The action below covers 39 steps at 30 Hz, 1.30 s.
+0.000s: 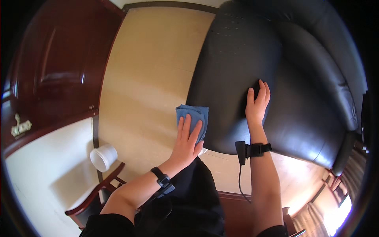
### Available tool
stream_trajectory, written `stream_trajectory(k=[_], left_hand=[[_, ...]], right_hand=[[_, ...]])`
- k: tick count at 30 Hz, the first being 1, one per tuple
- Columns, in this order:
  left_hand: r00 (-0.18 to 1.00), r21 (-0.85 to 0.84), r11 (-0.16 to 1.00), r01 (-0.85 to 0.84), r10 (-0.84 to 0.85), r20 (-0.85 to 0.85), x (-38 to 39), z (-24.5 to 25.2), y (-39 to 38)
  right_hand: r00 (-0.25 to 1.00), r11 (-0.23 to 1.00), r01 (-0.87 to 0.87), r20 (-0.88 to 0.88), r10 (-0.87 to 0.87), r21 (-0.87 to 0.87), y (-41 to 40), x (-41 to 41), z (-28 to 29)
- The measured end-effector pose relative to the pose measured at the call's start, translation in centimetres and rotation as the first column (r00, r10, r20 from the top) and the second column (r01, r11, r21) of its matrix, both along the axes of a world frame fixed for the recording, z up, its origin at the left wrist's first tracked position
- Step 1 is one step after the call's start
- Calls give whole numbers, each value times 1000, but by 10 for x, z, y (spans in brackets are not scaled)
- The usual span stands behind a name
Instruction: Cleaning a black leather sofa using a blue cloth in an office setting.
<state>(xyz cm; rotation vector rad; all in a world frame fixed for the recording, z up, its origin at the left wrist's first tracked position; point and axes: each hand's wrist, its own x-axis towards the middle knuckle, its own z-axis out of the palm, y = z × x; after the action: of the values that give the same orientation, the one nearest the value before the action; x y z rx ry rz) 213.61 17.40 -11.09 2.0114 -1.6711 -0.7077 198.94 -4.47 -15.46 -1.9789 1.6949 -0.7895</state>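
My left hand (pixel 187 142) lies flat over a folded blue cloth (pixel 194 111). It presses the cloth on the near left edge of a black leather-look sofa (pixel 225 77). The thumb reaches to the cloth's lower right side. Farther right, my right hand (pixel 257 105) rests on the sofa's broad padded part, with fingers somewhat apart and nothing in them. Both wrists wear black straps with small devices; a cable hangs from the right one. Small pale flecks or droplets (pixel 237 22) show on the sofa's far end.
A white plastic bucket (pixel 103 157) stands on the tan floor (pixel 142 74) by the wall at left. Below it is a wooden armchair (pixel 91 201). A dark red panelled door (pixel 59 65) is at upper left. Striped curtains (pixel 311 220) hang by a bright window at lower right.
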Motion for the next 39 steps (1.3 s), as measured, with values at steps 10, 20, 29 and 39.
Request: stream_trajectory(k=[10, 20, 29, 39], left_hand=[[682, 210, 934, -287, 354, -640, 31, -21, 1], [584, 217, 974, 67, 137, -800, 88, -34, -33], [664, 129, 988, 82, 42, -747, 125, -50, -170], [719, -49, 987, 151, -144, -680, 176, -31, -355]], right_hand=[[964, 955, -222, -193, 184, -197, -45, 81, 19], [873, 939, -193, -487, 31, -286, -22, 105, -6], [856, 967, -141, -517, 12, -210, -26, 107, -3], [872, 987, -62, -489, -18, -149, -18, 115, 4]])
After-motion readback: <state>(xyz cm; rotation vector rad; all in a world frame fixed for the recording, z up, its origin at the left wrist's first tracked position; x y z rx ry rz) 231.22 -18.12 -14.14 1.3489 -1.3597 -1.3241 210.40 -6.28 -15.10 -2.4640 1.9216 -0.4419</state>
